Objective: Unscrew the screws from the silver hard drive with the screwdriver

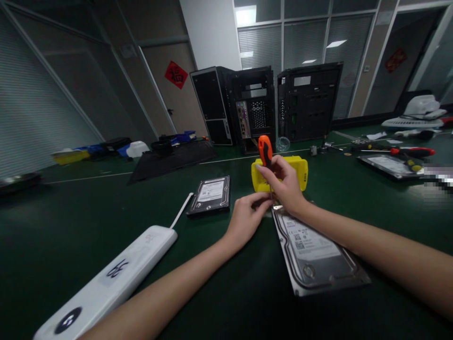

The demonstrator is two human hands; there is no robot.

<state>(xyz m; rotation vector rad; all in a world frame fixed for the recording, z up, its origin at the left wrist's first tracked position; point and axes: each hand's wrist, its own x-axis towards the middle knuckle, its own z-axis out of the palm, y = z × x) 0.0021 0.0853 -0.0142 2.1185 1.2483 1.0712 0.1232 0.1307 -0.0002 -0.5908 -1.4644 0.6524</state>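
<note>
A screwdriver (265,150) with an orange and black handle stands nearly upright in my right hand (286,185), the fingers closed around it. Its thin shaft points down at the far end of a hard drive (322,269), which lies label up on the green table. My left hand (247,215) is at that same end, thumb and fingertips pinched together beside the screwdriver's tip. Whatever lies between those fingertips is too small to make out. Just behind both hands sits a yellow plastic bin (301,174), partly covered by my right hand.
Left of my hands lies a second hard drive (210,194), near a white power strip (116,278). Computer cases (253,106) stand at the back, before them a small clear cup (282,143). Another hard drive (389,165) and red-black tools (412,151) lie at right, a black mat (170,158) at left.
</note>
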